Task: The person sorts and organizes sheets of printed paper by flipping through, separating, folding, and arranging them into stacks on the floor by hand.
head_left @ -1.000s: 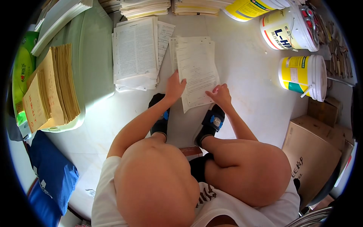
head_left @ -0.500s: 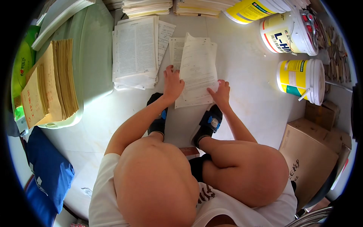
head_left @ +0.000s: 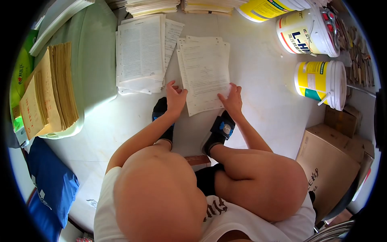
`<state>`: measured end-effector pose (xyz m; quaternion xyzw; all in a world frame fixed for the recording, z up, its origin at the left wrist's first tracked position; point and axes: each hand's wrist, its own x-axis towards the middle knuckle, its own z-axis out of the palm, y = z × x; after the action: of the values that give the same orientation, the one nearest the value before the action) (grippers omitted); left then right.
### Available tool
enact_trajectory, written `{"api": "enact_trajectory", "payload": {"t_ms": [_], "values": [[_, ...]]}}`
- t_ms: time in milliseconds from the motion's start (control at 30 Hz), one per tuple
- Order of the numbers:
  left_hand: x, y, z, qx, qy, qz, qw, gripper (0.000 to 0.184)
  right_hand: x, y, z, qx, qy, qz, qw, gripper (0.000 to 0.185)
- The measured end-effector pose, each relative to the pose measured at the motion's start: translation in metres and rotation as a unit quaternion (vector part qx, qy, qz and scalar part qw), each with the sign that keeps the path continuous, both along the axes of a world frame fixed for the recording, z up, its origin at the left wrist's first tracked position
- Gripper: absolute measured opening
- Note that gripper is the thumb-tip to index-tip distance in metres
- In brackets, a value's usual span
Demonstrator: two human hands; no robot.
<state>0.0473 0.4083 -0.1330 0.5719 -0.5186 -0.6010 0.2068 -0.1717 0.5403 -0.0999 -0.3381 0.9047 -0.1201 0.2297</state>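
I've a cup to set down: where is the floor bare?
Widest bare floor: between the sheets at the right hand and lowest bucket. Another patch: between green bin and left slipper. Crowded: far edge, with paper stacks; right side, with cardboard boxes.

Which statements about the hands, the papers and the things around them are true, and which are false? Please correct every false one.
1. The right hand is at the right edge of the loose sheets. True.
2. The left hand grips a pen. False: no pen shows; it is beside the sheets' left edge.
3. The lowest bucket has a green patch on its label. True.
4. The slippers are red. False: they are black with blue decoration.
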Motion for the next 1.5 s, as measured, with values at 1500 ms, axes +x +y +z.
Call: {"api": "enact_trajectory", "payload": {"t_ms": [1500], "values": [[-0.004,-0.04,0.078,-0.06,0.161,-0.245,0.954,0.014,-0.021,-0.026,0.043,-0.333,-0.411,0.021,0.849,0.018]]}}
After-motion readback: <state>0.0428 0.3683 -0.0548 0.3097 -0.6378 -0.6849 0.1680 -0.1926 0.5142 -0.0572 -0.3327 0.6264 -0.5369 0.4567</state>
